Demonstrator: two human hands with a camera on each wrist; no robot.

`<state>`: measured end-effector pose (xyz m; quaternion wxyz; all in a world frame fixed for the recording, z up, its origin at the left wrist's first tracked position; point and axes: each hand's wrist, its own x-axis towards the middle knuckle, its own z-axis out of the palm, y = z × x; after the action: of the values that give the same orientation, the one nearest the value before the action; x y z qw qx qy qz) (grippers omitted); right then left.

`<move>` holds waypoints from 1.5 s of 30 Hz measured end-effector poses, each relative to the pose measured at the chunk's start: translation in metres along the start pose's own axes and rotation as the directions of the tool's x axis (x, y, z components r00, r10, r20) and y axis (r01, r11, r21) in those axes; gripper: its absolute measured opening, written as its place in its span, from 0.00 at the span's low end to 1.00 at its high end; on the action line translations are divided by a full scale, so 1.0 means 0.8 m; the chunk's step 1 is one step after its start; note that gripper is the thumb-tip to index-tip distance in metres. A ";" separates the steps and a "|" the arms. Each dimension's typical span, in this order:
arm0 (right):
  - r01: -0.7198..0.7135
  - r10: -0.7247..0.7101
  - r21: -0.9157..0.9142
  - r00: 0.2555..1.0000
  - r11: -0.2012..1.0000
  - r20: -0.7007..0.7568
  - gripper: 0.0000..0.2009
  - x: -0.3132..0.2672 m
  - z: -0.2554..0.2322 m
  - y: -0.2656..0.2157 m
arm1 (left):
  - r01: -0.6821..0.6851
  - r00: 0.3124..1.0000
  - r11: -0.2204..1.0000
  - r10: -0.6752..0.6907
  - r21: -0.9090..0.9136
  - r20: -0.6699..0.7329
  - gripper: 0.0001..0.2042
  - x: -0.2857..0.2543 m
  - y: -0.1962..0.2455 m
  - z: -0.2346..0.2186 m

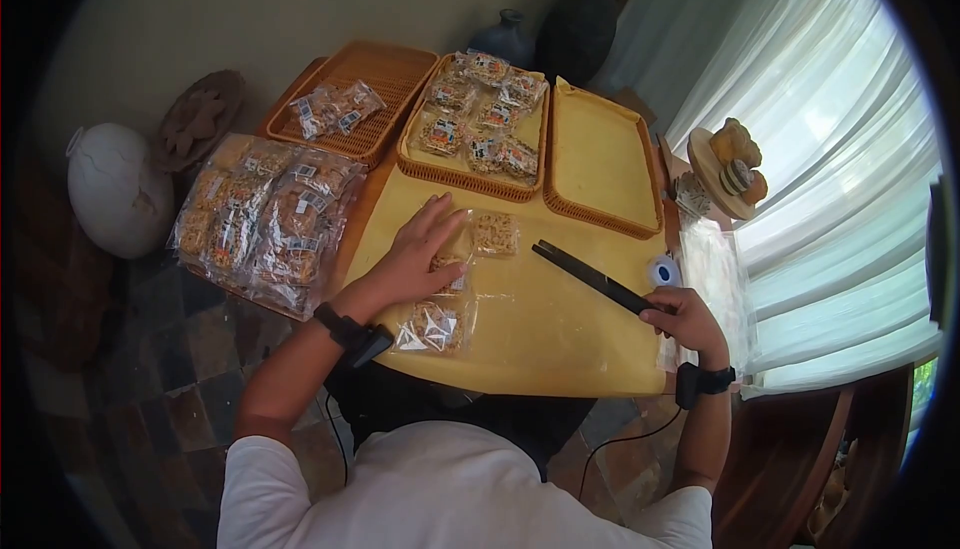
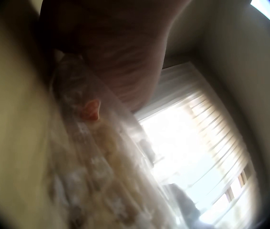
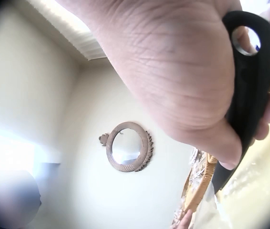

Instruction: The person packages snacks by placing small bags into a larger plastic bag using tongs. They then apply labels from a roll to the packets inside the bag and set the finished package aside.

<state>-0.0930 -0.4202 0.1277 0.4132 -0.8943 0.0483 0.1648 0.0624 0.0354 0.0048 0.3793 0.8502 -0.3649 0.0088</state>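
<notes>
My left hand (image 1: 408,261) lies flat with fingers stretched over clear plastic packets on the yellow-covered table (image 1: 570,339). Beside its fingertips is a packet of a pale, nutty snack square (image 1: 495,235). Another packet (image 1: 447,279) shows partly beneath the thumb, and a shiny one (image 1: 432,327) lies nearer the body. Close up in the left wrist view, crinkled clear wrapping (image 2: 111,162) sits by the palm. My right hand (image 1: 686,321) grips a long, slim black tool (image 1: 590,274) by its handle, its far end pointing toward the packets. A round hole shows at the handle end in the right wrist view.
Behind stand a wicker tray (image 1: 398,159) with a few packets, a wicker tray (image 1: 405,164) full of packets and a lined wicker tray (image 1: 600,164). Large bags of snacks (image 1: 265,219) are at left. A small white-and-blue round item (image 1: 663,271) sits near the right hand.
</notes>
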 end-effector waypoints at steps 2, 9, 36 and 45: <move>0.026 -0.029 -0.067 0.998 0.997 -0.053 0.13 0.009 0.000 -0.002 | -0.013 0.999 0.997 0.015 0.072 -0.029 0.43 -0.001 -0.003 0.000; 0.311 -0.315 -0.191 0.949 0.931 0.013 0.14 0.051 0.045 -0.004 | 0.043 0.999 0.998 -0.042 0.055 -0.019 0.48 -0.001 -0.001 -0.004; 0.383 -0.392 -0.224 0.920 0.896 0.004 0.15 -0.007 0.087 0.001 | -0.085 0.979 0.942 0.019 0.324 0.202 0.50 -0.085 0.086 -0.018; -0.175 0.160 -0.044 0.958 0.984 -0.237 0.08 -0.086 -0.051 0.029 | -0.017 0.993 0.964 -0.014 0.265 0.116 0.51 -0.091 0.058 -0.034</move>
<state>-0.1525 -0.4691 0.1586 0.3603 -0.9129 0.1666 0.0950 -0.0132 0.0770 0.0323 0.2400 0.8922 -0.3825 0.0082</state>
